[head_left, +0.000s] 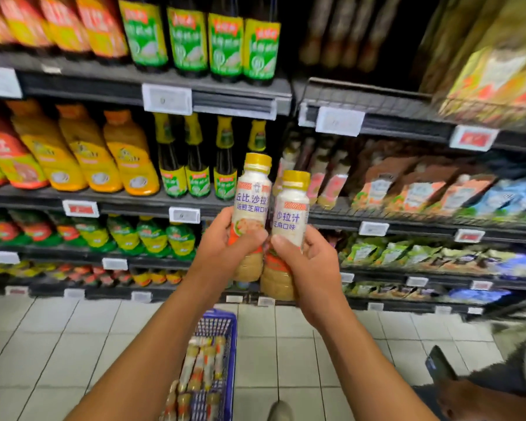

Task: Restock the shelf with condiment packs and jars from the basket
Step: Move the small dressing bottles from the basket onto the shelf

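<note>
I hold two white salad-dressing bottles with yellow caps upright in front of the shelves. My left hand (225,241) grips the left bottle (251,196) around its lower half. The right bottle (292,208) sits slightly lower, gripped at its middle by my right hand (307,262). The two bottles stand side by side, almost touching. Below my forearms, a blue basket (225,344) rests on the floor with several more bottles of the same kind lying in it.
Dark shelves (134,205) hold rows of sauce bottles on the left and pouches (422,189) on the right. A gap shows behind the held bottles. Another person's hand with a phone (438,369) is at the lower right. A shoe tip (280,411) rests on the tiled floor.
</note>
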Action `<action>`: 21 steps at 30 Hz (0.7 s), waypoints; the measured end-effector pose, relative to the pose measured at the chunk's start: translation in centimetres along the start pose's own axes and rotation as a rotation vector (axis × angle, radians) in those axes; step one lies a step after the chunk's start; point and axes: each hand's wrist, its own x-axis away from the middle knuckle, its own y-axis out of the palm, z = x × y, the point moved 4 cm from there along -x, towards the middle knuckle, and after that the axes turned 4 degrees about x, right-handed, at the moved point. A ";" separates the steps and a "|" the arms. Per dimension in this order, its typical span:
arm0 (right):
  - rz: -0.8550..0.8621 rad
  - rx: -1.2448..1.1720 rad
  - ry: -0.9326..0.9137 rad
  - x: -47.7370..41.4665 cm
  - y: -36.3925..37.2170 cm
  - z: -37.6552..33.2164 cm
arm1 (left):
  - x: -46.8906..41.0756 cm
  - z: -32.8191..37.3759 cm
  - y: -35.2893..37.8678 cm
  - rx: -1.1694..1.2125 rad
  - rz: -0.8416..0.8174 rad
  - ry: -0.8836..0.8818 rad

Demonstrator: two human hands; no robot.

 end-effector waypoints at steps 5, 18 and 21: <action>0.027 -0.015 -0.097 -1.5 -1.6 -4.3 | -1.8 2.8 3.2 -0.027 -0.071 0.069; 0.095 0.070 -0.313 -7.2 -7.2 -12.5 | -8.6 7.4 10.4 -0.162 -0.140 0.216; 0.097 0.113 -0.351 -8.9 -8.8 -13.9 | -10.3 8.3 12.1 -0.190 -0.128 0.261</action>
